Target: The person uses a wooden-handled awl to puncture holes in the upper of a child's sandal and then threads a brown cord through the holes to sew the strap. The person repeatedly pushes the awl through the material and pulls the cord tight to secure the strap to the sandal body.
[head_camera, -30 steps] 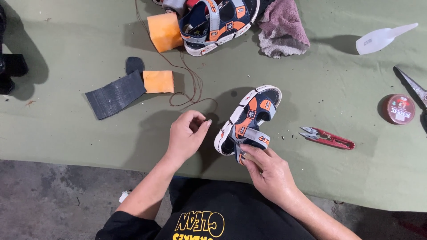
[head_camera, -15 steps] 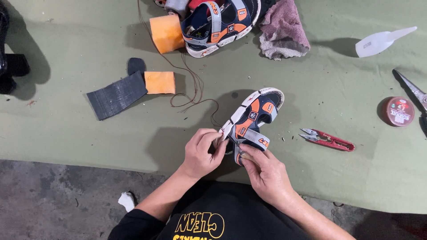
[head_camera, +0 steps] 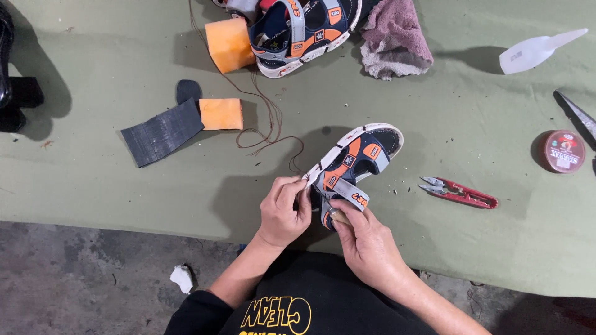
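Both hands bare, no gloves, rings or watch: left hand [head_camera: 284,212], right hand [head_camera: 365,237]. Forearms bare too, black sleeve pushed up near the left elbow. Black top with curved yellow lettering across the chest.

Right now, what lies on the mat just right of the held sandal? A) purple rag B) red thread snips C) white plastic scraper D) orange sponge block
B: the red thread snips lie on the green mat just right of the sandal that the left hand and right hand grip.
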